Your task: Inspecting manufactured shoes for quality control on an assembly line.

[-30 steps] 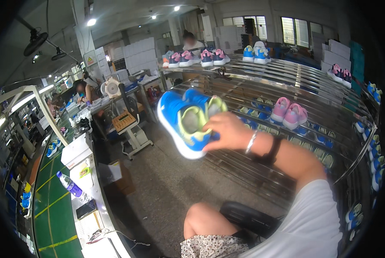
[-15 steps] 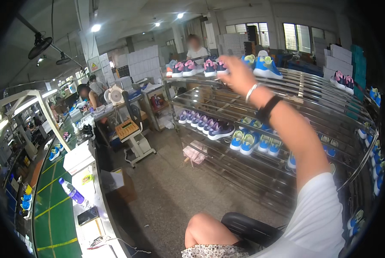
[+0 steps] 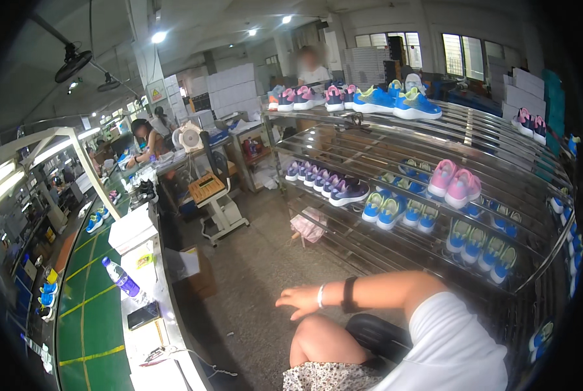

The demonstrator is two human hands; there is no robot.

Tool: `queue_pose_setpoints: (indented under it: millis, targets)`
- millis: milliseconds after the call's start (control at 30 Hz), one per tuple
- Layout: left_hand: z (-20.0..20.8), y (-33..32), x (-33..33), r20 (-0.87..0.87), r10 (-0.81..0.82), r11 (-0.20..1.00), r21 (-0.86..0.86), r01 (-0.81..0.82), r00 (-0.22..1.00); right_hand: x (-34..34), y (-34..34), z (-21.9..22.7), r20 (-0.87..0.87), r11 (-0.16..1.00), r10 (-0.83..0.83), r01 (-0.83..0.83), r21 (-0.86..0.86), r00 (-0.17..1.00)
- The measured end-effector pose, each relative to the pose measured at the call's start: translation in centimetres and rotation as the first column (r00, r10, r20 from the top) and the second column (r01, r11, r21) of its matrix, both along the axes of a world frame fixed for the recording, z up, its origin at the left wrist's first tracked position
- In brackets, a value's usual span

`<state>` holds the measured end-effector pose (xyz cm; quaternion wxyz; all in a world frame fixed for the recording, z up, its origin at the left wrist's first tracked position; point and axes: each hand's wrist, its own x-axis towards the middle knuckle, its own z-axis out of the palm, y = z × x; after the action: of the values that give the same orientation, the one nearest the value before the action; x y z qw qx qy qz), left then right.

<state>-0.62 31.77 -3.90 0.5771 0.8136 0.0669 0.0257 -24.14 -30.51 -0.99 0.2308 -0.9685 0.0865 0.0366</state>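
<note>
My right hand hovers above my bent knee, its fingers loosely stretched toward the left with nothing in them. A pale bracelet and a black band circle that arm. Nowhere in the picture is my left hand. To the right stands a metal shoe rack with barred shelves. Two blue sneakers sit on its top shelf, beside dark and pink sneakers. Pink sneakers rest on the shelf below, near a row of purple sneakers and some blue and green ones.
At left a green conveyor belt carries several shoes. Along its edge a white ledge holds a purple-labelled bottle, a phone and a white box. A wheeled stand is farther back; people work behind.
My right hand has come down from the rack's top shelf to above my knee. A second blue sneaker now shows plainly up there, and the pink pair is uncovered. The view shifted slightly.
</note>
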Motion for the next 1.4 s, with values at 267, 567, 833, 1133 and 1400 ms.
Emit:
queue_pose_setpoints:
  millis: [267,567,833,1133,1400]
  targets:
    - [5.6,-18.8,-8.4,-0.103,-0.386,0.789,-0.552,0.270,0.917,3.8,0.9,-7.7,-0.309,0.996,-0.071,0.083,0.027,0.948]
    - [1.8,-28.4,-11.0,-0.311,-0.729,0.558,-0.786,0.267,0.609,1.1,0.1,-8.4,-0.470,0.993,0.031,0.026,0.113,0.882]
    - [-1.8,-31.2,-11.0,-0.347,-0.870,0.490,-0.675,0.552,0.349,1.0,-1.0,-9.9,-0.455,0.990,0.041,0.024,0.137,0.889]
    - [-2.9,-31.4,-10.6,-0.364,-0.913,0.400,-0.713,0.576,0.183,3.1,-1.1,-9.0,-0.533,0.953,-0.101,0.236,0.192,0.840]
    - [-3.2,-31.3,-10.5,-0.331,-0.902,0.430,-0.673,0.602,0.276,8.7,-0.1,-12.7,-0.557,0.994,0.014,-0.073,-0.082,0.830]
